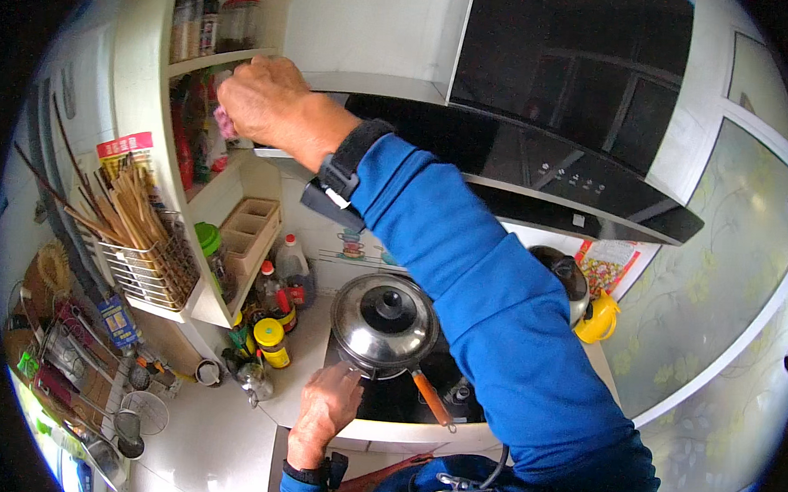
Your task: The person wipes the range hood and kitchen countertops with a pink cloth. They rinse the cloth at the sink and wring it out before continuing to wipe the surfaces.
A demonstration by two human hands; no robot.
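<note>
My right hand reaches up to the left, into the open wall shelf. Its fingers are curled around a pink, cloth-like item, mostly hidden by the hand. Bottles and packets stand behind it in that compartment. Low down, my left hand is at the near left side of a pan on the black cooktop. Its fingertips are blurred, so whether they grip the pan is unclear. A steel lid with a black knob covers the pan, whose wooden handle points towards me.
A range hood juts out above the cooktop. Sauce bottles and a yellow-lidded jar crowd the counter's left. A wire basket of chopsticks hangs beside the shelf. Ladles and strainers hang far left; a yellow jug stands right.
</note>
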